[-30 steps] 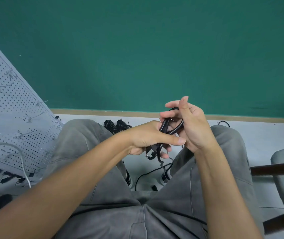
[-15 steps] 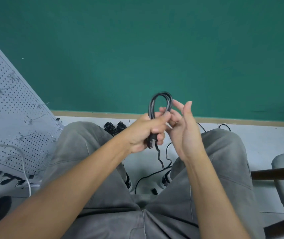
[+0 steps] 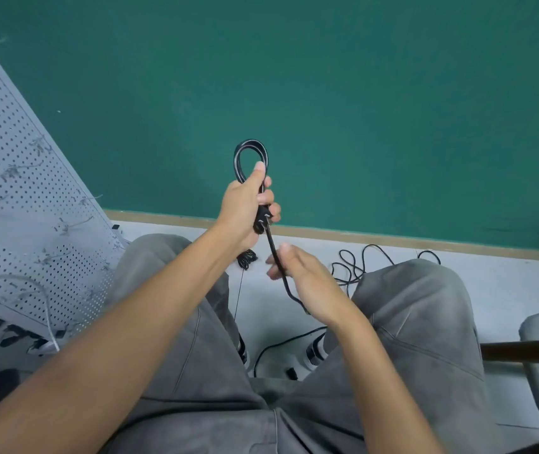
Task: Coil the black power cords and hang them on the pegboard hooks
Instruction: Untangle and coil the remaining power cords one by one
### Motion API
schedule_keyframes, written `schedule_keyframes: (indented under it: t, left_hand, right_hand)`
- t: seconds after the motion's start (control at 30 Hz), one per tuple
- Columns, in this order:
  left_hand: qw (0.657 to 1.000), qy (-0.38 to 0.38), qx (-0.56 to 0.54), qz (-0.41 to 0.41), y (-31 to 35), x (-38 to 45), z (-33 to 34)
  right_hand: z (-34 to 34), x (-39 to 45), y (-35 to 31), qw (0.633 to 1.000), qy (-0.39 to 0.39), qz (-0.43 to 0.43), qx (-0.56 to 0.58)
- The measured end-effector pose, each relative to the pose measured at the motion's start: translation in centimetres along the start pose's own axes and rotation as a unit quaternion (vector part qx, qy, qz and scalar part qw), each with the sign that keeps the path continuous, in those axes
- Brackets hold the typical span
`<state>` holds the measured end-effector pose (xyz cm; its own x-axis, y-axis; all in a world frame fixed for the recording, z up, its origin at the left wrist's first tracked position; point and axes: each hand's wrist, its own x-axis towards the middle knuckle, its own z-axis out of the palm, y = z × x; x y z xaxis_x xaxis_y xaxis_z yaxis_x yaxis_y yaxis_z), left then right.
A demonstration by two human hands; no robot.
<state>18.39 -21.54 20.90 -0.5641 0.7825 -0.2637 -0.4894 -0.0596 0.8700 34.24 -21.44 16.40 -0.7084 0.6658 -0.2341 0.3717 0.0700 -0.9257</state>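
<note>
The pegboard point(image 3: 16, 204) leans at nine o'clock against the green wall point(image 3: 360, 93), its wire hooks point(image 3: 84, 221) bare of any cord, so hanging is not yet begun. Between the person's grey-trousered knees point(image 3: 418, 309), slack black cord point(image 3: 353, 267) trails over the pale floor point(image 3: 507, 283) toward three o'clock, with another small coiled bundle point(image 3: 247, 257) lying at centre just under the left wrist. Over the last second the hands have parted: the left hand point(image 3: 245, 208) has risen toward twelve o'clock, fingers curled tightly round the gathered loops and plug end of the power cord point(image 3: 250, 152), whose folded loop now stands upright above the fist. The right hand point(image 3: 301, 276) has dropped toward five o'clock and lies nearly flat, fingers loosely extended, with the cord's tail point(image 3: 274, 253) running across them, guided more than clamped. I judge one turn is laid and the right hand is drawing out slack for the next.
</note>
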Motion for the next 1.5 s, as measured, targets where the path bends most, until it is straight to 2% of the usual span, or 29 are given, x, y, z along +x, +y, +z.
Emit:
schedule_keyframes:
  t: [0.1,0.23,0.4,0.53,0.63,0.77,0.93,1.07,1.17,1.27,1.37,1.5]
  left_hand:
    - [0.998,-0.004,0.056,0.020,1.2,0.9,-1.3]
    - [0.986,-0.013,0.164,0.022,1.8,1.7,-3.8]
    - [0.967,-0.044,0.245,0.050,0.4,1.0,-4.3]
    - [0.952,-0.089,0.285,0.062,-1.5,-0.3,-3.5]
    - [0.936,-0.136,0.322,0.054,-3.0,-1.4,-3.0]
    - [0.926,-0.182,0.331,0.025,-3.8,-2.6,-2.7]
    - [0.913,-0.228,0.337,0.001,-3.6,-3.9,-2.3]
    - [0.934,-0.240,0.256,-0.074,-3.2,-4.5,-2.3]
    - [0.941,-0.255,0.188,-0.116,-2.7,-4.6,-2.6]
    - [0.949,-0.254,0.155,-0.110,-2.3,-4.0,-3.1]
    - [0.959,-0.219,0.158,-0.087,-1.8,-3.5,-3.5]
    - [0.967,-0.159,0.195,-0.049,-1.7,-3.0,-3.6]
  right_hand:
    - [-0.2,0.0,1.7,0.999,-0.022,0.006,-0.028]
    - [-1.8,0.1,1.9,0.998,0.038,-0.031,0.049]
    - [-1.6,-0.2,0.7,0.997,0.036,-0.037,0.064]
    - [-1.7,-0.1,0.4,0.991,0.107,-0.041,0.074]
    - [-1.7,-0.2,0.2,0.985,0.157,-0.065,0.032]
    - [-1.5,-0.3,0.4,0.969,0.231,-0.085,0.008]
    - [-1.6,-0.2,0.3,0.957,0.273,-0.101,-0.020]
    - [-2.1,-0.2,0.3,0.951,0.301,-0.067,-0.019]
    - [-2.2,-0.1,0.7,0.961,0.268,-0.069,0.011]
    - [-2.5,0.1,1.8,0.972,0.218,-0.088,0.013]
    - [-2.6,0.5,3.0,0.980,0.190,-0.066,-0.004]
    - [-2.2,0.7,3.5,0.978,0.207,-0.022,0.002]
